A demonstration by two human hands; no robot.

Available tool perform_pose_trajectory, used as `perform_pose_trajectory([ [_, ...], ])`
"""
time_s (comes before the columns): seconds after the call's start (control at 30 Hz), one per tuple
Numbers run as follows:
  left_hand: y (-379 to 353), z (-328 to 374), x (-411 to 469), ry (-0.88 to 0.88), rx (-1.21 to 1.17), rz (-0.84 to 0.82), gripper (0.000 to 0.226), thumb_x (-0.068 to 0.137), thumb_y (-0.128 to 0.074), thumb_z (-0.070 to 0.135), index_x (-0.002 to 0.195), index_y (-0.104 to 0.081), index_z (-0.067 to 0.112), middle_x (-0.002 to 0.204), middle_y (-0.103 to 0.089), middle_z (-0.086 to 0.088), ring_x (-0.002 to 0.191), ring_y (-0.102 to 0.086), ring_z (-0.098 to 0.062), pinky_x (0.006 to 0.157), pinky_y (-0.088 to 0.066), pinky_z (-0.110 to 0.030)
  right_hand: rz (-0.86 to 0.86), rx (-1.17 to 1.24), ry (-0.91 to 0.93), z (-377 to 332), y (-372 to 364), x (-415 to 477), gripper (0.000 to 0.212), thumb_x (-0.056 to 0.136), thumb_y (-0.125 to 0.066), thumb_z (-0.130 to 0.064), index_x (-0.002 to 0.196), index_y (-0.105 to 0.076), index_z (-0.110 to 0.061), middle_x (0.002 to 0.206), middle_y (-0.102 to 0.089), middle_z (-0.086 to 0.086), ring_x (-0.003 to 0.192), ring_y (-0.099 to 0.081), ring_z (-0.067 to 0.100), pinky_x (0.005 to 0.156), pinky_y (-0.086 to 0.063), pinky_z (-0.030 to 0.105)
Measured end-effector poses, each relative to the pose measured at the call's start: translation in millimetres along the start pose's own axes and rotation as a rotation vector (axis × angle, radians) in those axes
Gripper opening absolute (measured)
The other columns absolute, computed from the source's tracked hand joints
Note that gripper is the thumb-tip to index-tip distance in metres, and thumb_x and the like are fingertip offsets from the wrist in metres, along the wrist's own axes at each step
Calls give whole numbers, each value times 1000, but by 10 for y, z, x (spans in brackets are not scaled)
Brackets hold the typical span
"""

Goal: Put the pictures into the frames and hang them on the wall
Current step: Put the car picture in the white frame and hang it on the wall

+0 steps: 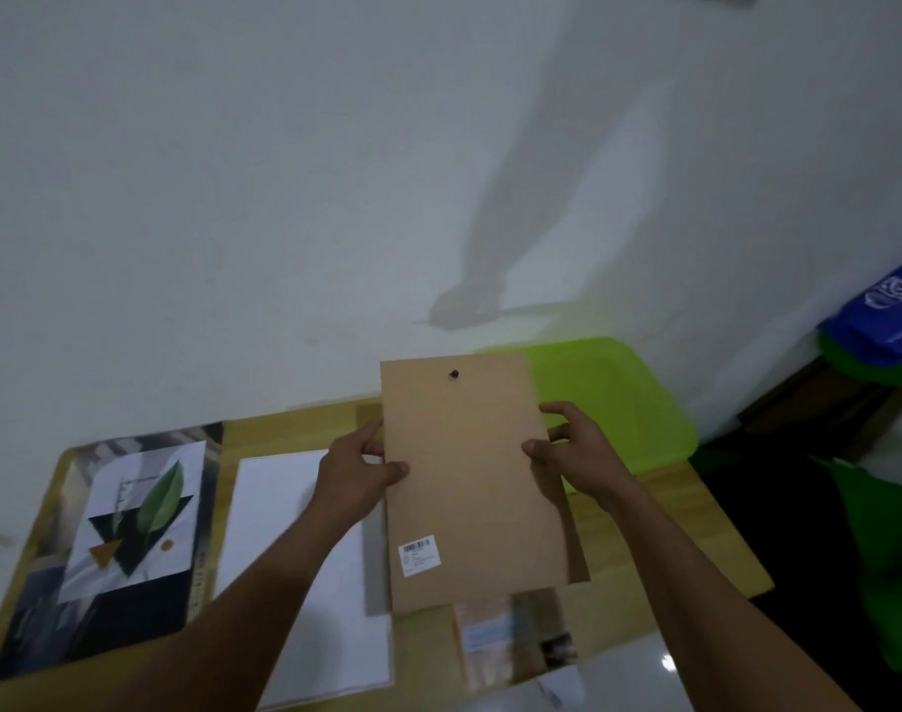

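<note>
Your two hands hold a brown board [469,495] up off the counter [294,429], long side running away from you, its top end leaning a little to the left. Your left hand [353,477] pinches the board's left edge about halfway along, thumb lying on the face you see and the other fingers tucked behind. Your right hand [577,454] grips the right edge at about the same height, fingers curled round it onto the face.

The board carries a small white barcode sticker [420,553] near its lower left corner and a small dark hanging fitting [454,374] near the middle of its top edge.

On the counter to your left lies a picture [135,521] of a green leaf over dark triangles, flat and face up. Just beside it, between that picture and the board, lies a white sheet [284,531], partly under your left forearm. Below the board's near end a clear packet [510,639] lies on the counter; what it holds is too blurred to tell.

Behind the board's right side sits a bright green plastic lid [618,398], against the white wall [233,172]. A blue bag [880,316] sits at the far right.
</note>
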State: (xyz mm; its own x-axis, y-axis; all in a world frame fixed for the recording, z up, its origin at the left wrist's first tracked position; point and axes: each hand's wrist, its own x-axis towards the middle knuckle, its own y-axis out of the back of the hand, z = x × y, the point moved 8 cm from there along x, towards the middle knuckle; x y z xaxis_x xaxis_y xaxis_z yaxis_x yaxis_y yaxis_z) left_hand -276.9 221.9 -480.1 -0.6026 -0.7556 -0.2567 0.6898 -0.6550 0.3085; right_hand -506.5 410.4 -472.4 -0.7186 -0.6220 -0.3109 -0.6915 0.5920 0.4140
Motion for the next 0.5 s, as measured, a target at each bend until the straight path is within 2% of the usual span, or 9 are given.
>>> perform_pose_trajectory([
  [0.1, -495, 101, 190, 25, -5, 2, 74, 72, -79, 6, 137, -52, 29, 85, -68, 5, 93, -67, -21, 90, -54, -42, -14, -37, -8, 124, 427, 265, 65, 79, -78, -3, 136, -52, -18, 84, -51, 3, 63, -54, 15, 49, -47, 14],
  [0.17, -786, 158, 325, 29, 5, -1, 74, 75, -77, 4, 139, -50, 27, 87, -69, 4, 96, -67, -23, 89, -54, -38, -24, -66, -21, 242, 639, 472, 71, 77, -80, -1, 140, -50, -18, 83, -50, 2, 63, -53, 13, 49, -46, 13],
  [0.23, -1015, 201, 449, 33, 37, 5, 73, 78, -76, 7, 142, -46, 26, 87, -65, 10, 95, -65, -21, 87, -53, -35, -36, -112, -23, 355, 776, 674, 77, 75, -81, -3, 143, -47, -17, 83, -51, 3, 66, -55, 14, 53, -47, 16],
  [0.3, -1182, 249, 545, 33, 81, 30, 70, 80, -74, 8, 142, -46, 25, 84, -61, 15, 90, -62, -17, 81, -49, -29, -34, -148, -19, 451, 872, 850, 82, 74, -83, -6, 146, -45, -18, 84, -54, 4, 71, -58, 17, 62, -51, 25],
  [0.4, -1362, 241, 685, 44, 156, 66, 68, 79, -76, 14, 140, -49, 24, 88, -63, 10, 86, -62, -16, 84, -52, -31, -7, -224, -15, 569, 978, 1059, 84, 72, -85, -13, 146, -46, -20, 90, -62, 7, 84, -64, 24, 80, -55, 38],
  [0.5, -1470, 173, 800, 97, 236, 102, 75, 77, -78, 22, 144, -44, 21, 106, -63, 0, 98, -61, -21, 91, -51, -36, 20, -290, -10, 600, 1033, 1155, 80, 74, -83, -17, 145, -47, -17, 103, -66, 9, 95, -64, 25, 83, -50, 33],
])
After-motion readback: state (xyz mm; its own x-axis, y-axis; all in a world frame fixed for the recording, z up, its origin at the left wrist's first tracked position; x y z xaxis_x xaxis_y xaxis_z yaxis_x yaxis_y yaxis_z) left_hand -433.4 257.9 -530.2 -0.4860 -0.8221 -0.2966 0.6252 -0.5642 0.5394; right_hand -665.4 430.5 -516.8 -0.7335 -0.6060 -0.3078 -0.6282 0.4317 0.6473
